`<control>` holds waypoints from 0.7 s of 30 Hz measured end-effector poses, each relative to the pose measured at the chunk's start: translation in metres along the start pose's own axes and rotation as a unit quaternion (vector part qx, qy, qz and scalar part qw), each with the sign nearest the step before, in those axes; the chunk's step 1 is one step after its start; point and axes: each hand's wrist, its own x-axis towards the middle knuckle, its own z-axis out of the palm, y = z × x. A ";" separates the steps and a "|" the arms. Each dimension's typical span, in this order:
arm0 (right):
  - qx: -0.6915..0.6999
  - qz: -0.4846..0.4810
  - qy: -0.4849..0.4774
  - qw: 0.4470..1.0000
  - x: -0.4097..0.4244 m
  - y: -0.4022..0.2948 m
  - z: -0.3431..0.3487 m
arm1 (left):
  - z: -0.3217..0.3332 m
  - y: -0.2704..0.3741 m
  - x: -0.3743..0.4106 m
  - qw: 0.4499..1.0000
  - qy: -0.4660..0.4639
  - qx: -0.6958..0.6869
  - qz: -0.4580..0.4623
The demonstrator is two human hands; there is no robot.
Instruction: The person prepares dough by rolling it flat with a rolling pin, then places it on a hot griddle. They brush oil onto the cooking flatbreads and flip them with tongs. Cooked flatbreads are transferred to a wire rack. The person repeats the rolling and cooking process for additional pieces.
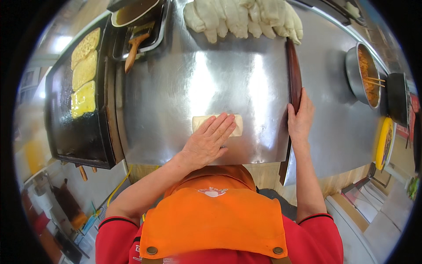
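My left hand (207, 142) lies palm down across a small folded rectangle of pale dough (198, 122), near the front of the steel worktop (158, 109). Its fingers are nearly straight and hide the middle of the dough. My right hand (301, 120) grips the near part of a dark wooden rolling pin (292, 66), thumb on one side and fingers on the other. The pin points away from me on the right, its far end reaching a row of pale, oiled dough pieces (240, 16) heaped at the back.
On the left, a black griddle (62, 132) carries three flatbreads (84, 74). A wooden-handled brush (133, 52) rests in a metal tray (159, 41) beside a bowl of brown liquid (133, 15). Far right stand a steel bowl of orange-brown filling (364, 71) with chopsticks (376, 81) and a yellow dish (384, 142).
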 end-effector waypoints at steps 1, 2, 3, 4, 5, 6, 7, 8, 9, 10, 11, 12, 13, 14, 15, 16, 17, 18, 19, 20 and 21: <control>0.008 0.000 -0.008 1.000 0.002 0.001 -0.003 | 0.001 -0.001 -0.001 1.000 0.003 0.006 0.002; 0.033 0.028 -0.014 0.999 0.006 -0.001 -0.004 | 0.000 -0.002 -0.001 1.000 0.006 0.013 0.004; 0.072 0.043 -0.013 0.996 0.006 0.003 -0.004 | 0.002 -0.005 -0.001 1.000 0.019 -0.007 0.007; 0.111 0.057 -0.014 0.992 0.007 0.007 -0.005 | 0.003 -0.011 0.000 0.999 0.033 -0.027 0.010; 0.150 0.071 -0.014 0.986 0.009 0.010 -0.006 | 0.003 -0.014 0.004 0.998 0.046 -0.047 0.013; 0.169 0.073 -0.020 0.983 0.010 0.011 -0.007 | 0.001 -0.013 0.008 0.998 0.040 -0.035 0.019; 0.169 0.065 -0.018 0.983 0.009 0.013 -0.006 | -0.004 -0.011 0.014 0.999 0.034 -0.022 0.026; 0.170 0.057 -0.017 0.984 0.009 0.015 -0.005 | -0.007 -0.010 0.019 0.999 0.028 -0.010 0.032; 0.171 0.049 -0.014 0.984 0.008 0.017 -0.004 | -0.006 -0.013 0.020 0.999 0.029 -0.009 0.039; 0.180 0.057 -0.019 0.982 0.008 0.019 -0.003 | -0.006 -0.017 0.020 0.998 0.031 -0.008 0.046; 0.190 0.064 -0.025 0.979 0.008 0.021 -0.002 | -0.005 -0.018 0.021 0.998 0.032 -0.007 0.053; 0.200 0.072 -0.029 0.977 0.009 0.022 -0.001 | -0.006 -0.018 0.022 0.998 0.028 -0.011 0.047; 0.193 0.073 -0.029 0.978 0.009 0.020 -0.001 | -0.007 -0.017 0.023 0.999 0.024 -0.015 0.042; 0.186 0.074 -0.028 0.979 0.008 0.017 -0.003 | -0.007 -0.017 0.023 0.999 0.020 -0.019 0.036; 0.178 0.074 -0.025 0.981 0.009 0.014 -0.005 | -0.006 -0.015 0.023 0.999 0.033 -0.011 0.034; 0.174 0.078 -0.031 0.981 0.009 0.012 -0.006 | -0.004 -0.014 0.023 0.998 0.047 -0.004 0.033; 0.171 0.082 -0.036 0.981 0.008 0.011 -0.007 | -0.002 -0.012 0.023 0.998 0.060 0.003 0.032; 0.167 0.084 -0.041 0.982 0.009 0.010 -0.008 | 0.001 -0.010 0.023 0.996 0.075 0.027 0.032; 0.167 0.082 -0.039 0.982 0.009 0.011 -0.008 | 0.004 -0.008 0.023 0.994 0.090 0.051 0.033; 0.167 0.080 -0.037 0.982 0.009 0.012 -0.008 | 0.006 -0.008 0.023 0.991 0.105 0.075 0.033; 0.166 0.078 -0.036 0.982 0.009 0.013 -0.008 | 0.005 -0.008 0.024 0.991 0.094 0.083 0.037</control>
